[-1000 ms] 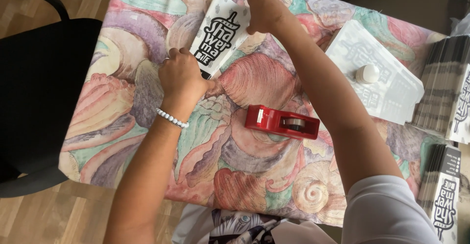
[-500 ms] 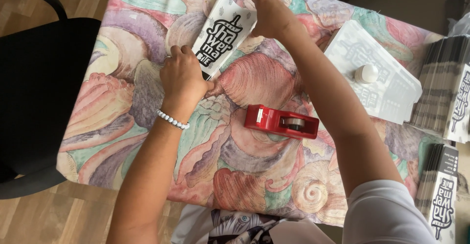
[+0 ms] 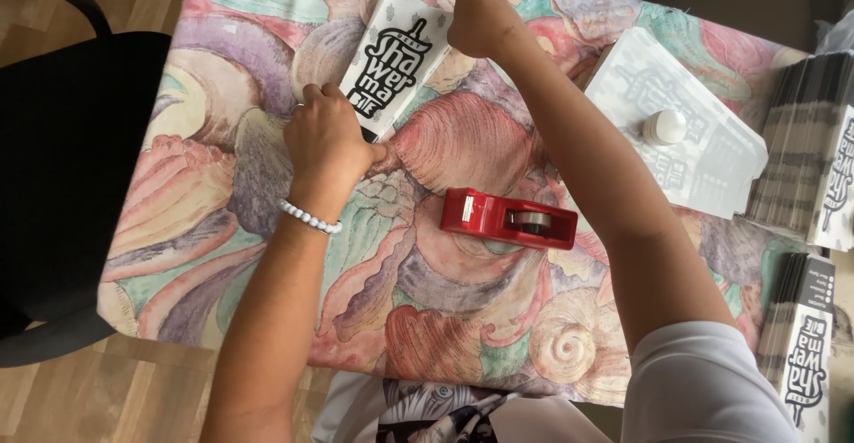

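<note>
A flat white paper sleeve with black print lies on the shell-patterned tablecloth. My left hand presses down on its near end, a white bead bracelet on the wrist. My right hand is closed on the sleeve's far right edge, fingers curled against it. A red tape dispenser sits between my forearms, touching neither hand.
A sheet of white flattened sleeves with a small white bottle on it lies at the right. Stacks of printed sleeves stand along the right edge. A black chair is at the left, over a wooden floor.
My right hand has slid slightly toward me along the sleeve's far edge. My left hand stays pressed on the near end. The tape dispenser has not moved.
</note>
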